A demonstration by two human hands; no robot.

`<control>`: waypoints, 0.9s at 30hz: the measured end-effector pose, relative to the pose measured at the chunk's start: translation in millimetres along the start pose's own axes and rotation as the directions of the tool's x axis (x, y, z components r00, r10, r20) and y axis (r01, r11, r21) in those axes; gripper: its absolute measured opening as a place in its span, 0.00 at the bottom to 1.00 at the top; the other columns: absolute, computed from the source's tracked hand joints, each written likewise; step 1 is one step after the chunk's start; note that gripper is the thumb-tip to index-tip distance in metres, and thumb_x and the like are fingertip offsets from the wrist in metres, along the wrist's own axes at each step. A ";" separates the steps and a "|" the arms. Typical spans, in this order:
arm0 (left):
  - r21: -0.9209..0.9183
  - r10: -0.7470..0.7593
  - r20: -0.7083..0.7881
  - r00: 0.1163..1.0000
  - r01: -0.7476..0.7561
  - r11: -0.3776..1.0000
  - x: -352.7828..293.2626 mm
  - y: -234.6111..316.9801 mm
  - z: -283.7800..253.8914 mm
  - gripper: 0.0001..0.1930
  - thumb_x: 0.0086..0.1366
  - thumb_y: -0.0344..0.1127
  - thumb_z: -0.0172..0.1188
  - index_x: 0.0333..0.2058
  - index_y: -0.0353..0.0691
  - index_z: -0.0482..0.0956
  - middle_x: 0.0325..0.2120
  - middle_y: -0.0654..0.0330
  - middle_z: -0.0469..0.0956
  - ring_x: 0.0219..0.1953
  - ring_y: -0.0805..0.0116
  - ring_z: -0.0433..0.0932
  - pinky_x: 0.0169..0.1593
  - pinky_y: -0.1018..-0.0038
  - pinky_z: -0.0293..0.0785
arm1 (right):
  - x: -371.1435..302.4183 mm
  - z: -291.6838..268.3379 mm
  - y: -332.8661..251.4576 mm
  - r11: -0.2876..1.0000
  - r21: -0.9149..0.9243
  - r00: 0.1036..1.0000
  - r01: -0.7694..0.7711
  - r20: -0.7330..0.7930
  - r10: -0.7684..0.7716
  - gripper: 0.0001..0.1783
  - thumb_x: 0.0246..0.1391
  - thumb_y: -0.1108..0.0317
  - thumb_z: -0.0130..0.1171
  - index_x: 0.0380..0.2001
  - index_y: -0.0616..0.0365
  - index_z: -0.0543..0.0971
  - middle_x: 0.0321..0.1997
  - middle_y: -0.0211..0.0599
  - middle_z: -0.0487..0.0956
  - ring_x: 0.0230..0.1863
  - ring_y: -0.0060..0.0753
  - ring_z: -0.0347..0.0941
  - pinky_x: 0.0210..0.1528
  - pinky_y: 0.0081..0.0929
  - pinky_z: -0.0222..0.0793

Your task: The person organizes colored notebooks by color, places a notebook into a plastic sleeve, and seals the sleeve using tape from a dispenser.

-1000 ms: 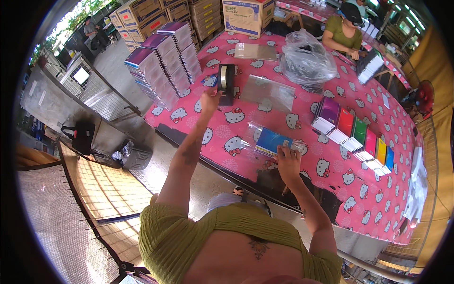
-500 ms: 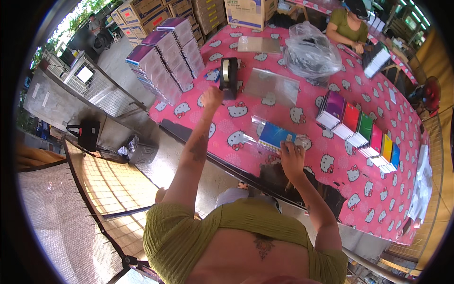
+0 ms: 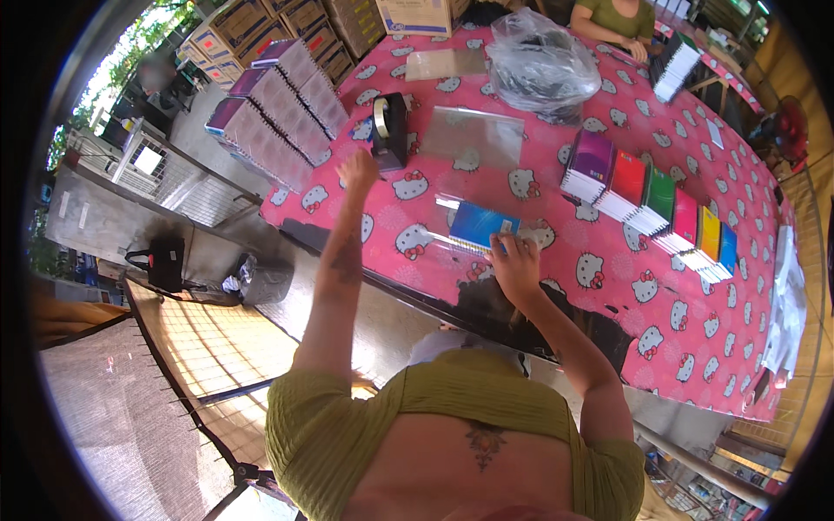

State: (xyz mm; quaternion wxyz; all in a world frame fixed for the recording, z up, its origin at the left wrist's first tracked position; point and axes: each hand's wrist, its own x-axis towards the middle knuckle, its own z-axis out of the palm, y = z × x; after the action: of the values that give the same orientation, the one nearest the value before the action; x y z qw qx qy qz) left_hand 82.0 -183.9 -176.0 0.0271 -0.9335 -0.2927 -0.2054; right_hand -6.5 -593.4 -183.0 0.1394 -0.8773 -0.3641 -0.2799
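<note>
A blue spiral notebook point(image 3: 480, 226) lies near the table's front edge, on a clear plastic sheet point(image 3: 441, 210) that sticks out past its left side. My right hand point(image 3: 516, 263) grips the notebook's near right corner, fingers over the cover and thumb side hidden. Farther left, my left hand point(image 3: 357, 170) is closed in a pinch just in front of the black tape dispenser point(image 3: 393, 143). Whatever its fingers hold is too small to make out. The dispenser carries a roll of tape point(image 3: 381, 117).
Tall stacks of wrapped spiral notebooks point(image 3: 276, 122) stand at the far left. Clear plastic sheets point(image 3: 474, 137) and a large plastic bag point(image 3: 540, 69) lie beyond. A row of coloured notebooks point(image 3: 658, 198) stretches along the right. Across the table sits another person point(image 3: 613, 19).
The whole view has shifted, so the table's things appear farther left and higher. My left hand remains by the tape dispenser, and my right hand stays on the notebook.
</note>
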 end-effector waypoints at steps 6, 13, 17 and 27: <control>-0.691 0.378 0.380 0.844 -0.012 0.723 -52.1 31.8 -60.1 0.11 0.56 0.40 0.63 0.30 0.39 0.87 0.26 0.55 0.85 0.28 0.66 0.84 0.35 0.71 0.78 | 3.7 -5.7 -2.8 1.000 0.012 0.999 -0.006 0.031 0.006 0.22 0.41 0.59 0.70 0.41 0.54 0.82 0.40 0.30 0.77 0.45 0.30 0.76 0.53 0.35 0.64; -0.555 0.472 0.512 0.717 -0.143 0.820 -155.8 154.7 -91.0 0.22 0.60 0.55 0.62 0.26 0.38 0.85 0.25 0.53 0.84 0.32 0.56 0.85 0.39 0.61 0.78 | 3.0 -8.7 3.7 1.000 0.029 0.999 0.002 0.032 -0.003 0.23 0.40 0.57 0.71 0.41 0.53 0.81 0.40 0.29 0.75 0.45 0.29 0.75 0.53 0.34 0.62; -0.316 0.484 0.489 0.726 -0.371 0.873 -160.5 139.8 -89.0 0.23 0.60 0.60 0.60 0.26 0.44 0.85 0.22 0.56 0.83 0.32 0.50 0.84 0.39 0.56 0.77 | 7.9 -15.3 2.3 0.987 0.146 0.988 -0.065 0.147 0.043 0.23 0.43 0.54 0.70 0.43 0.48 0.79 0.43 0.30 0.74 0.48 0.33 0.74 0.53 0.38 0.61; -0.412 0.770 -0.095 0.630 -0.730 0.546 -218.5 122.8 -103.1 0.16 0.58 0.45 0.65 0.41 0.46 0.76 0.38 0.60 0.74 0.43 0.60 0.75 0.49 0.60 0.66 | 46.3 23.3 60.4 0.979 0.204 0.998 0.027 0.057 -0.040 0.23 0.60 0.47 0.57 0.51 0.47 0.82 0.53 0.40 0.75 0.49 0.45 0.72 0.50 0.47 0.66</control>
State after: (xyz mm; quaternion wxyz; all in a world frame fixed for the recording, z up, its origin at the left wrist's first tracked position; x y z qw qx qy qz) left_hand -50.1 -420.0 -160.5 -0.0996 -0.9602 0.1838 -0.1854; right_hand 72.6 -599.1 -176.7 0.2124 -0.8603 -0.4096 -0.2168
